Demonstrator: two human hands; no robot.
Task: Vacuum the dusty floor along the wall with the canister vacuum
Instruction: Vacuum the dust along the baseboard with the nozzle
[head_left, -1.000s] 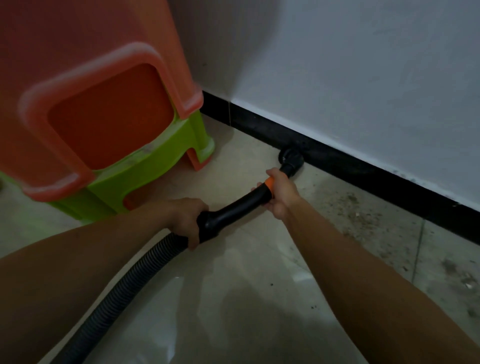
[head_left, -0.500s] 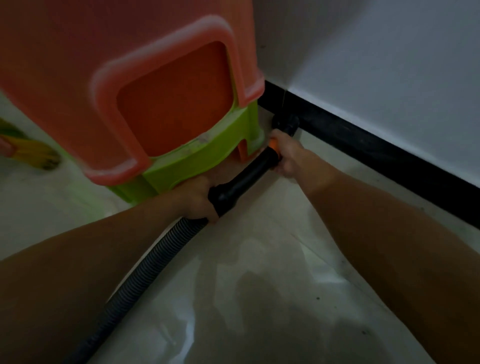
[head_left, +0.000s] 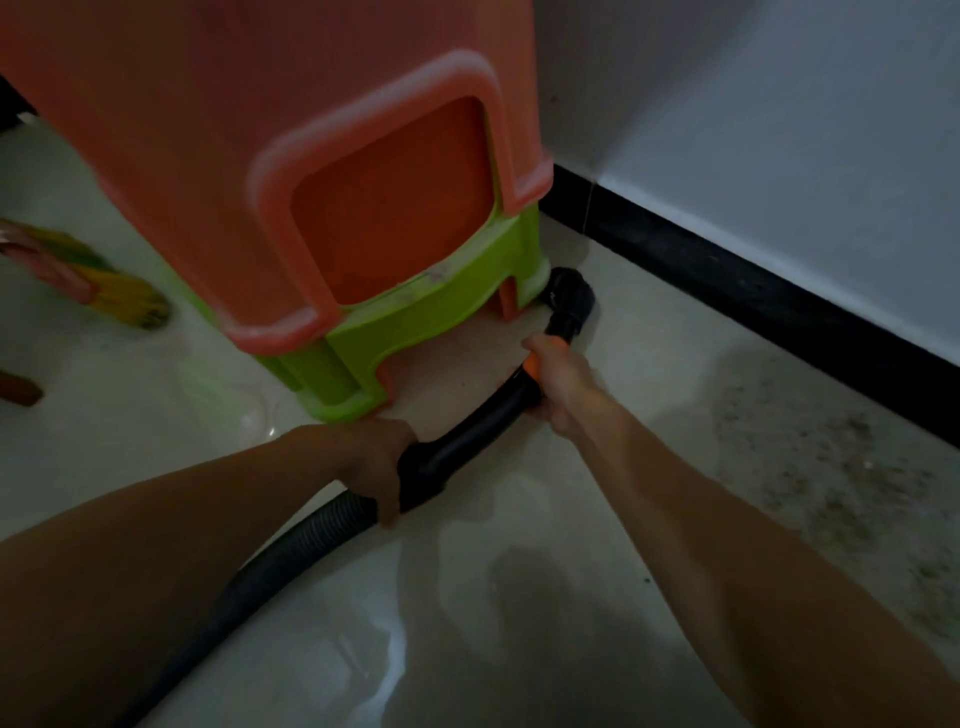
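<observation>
An orange stool (head_left: 260, 156) sits stacked over a green stool (head_left: 431, 312), so that only the green one's lower rim and legs show beneath it. The vacuum's black nozzle (head_left: 569, 296) rests on the floor (head_left: 519, 597) just beside the green stool's far corner leg, between that leg and the black baseboard (head_left: 727, 275).

The rigid black wand (head_left: 467, 436) runs from near the person up to that corner. Its long axis is slanted, with the nozzle end pointing away from the person toward the baseboard. The ribbed grey hose (head_left: 291, 551) trails back from its near end.

The hands are apart, and both are clamped on the vacuum. The left hand (head_left: 374, 462) grips where the hose meets the wand, in front of the green stool. The right hand (head_left: 558, 384) grips the wand at its orange collar (head_left: 531, 366), closer to the nozzle. A patch of dust (head_left: 831, 467) lies along the baseboard, well to the right of the green stool.
</observation>
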